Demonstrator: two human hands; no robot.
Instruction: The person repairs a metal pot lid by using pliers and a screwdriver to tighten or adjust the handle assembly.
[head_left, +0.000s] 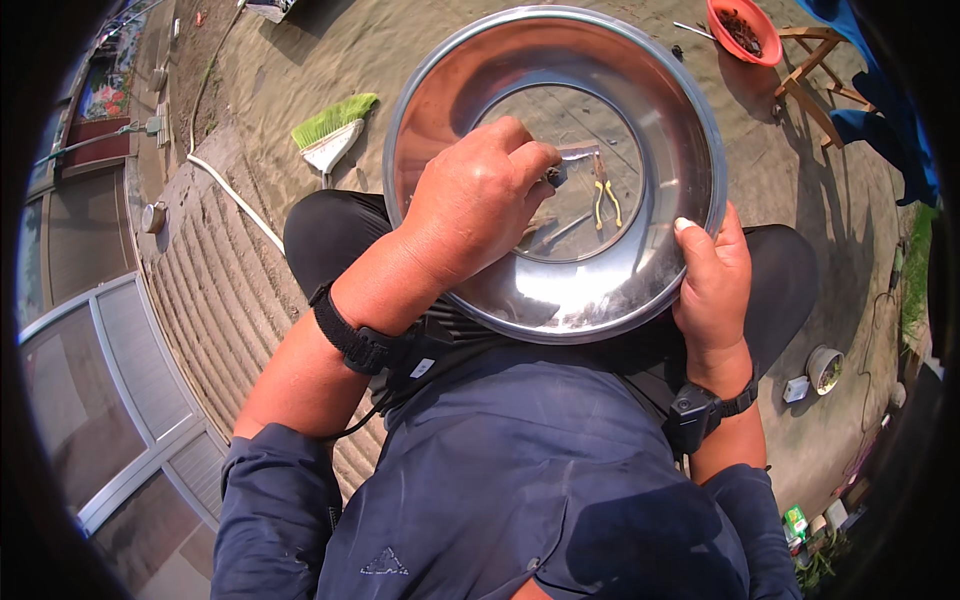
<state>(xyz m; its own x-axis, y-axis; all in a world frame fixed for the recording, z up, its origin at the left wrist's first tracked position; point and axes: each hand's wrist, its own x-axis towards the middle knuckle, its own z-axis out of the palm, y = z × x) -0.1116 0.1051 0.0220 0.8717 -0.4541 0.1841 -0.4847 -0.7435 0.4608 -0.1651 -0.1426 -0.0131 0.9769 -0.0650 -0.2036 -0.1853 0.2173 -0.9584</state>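
Observation:
A large round shiny metal lid or basin point(430, 110) lies across my lap, tilted toward me. Through its middle the ground shows; whether that middle is glass or an open hole I cannot tell. My right hand point(715, 280) grips the right rim, thumb on top and fingers beneath. Over the middle, my left hand point(475, 200) is closed in a pinch; a small dark thing at its fingertips is too hidden to name. Close by the fingertips show a pair of pliers with yellow-and-black handles point(601, 205) and a flat metal blade point(577, 153).
A green-bristled broom head point(335, 130) lies on the ground, left of the basin. At the upper right are a red bowl point(745, 32) with dark bits in it and a wooden folding stool point(810, 75). A pale hose point(235, 195) runs along the left.

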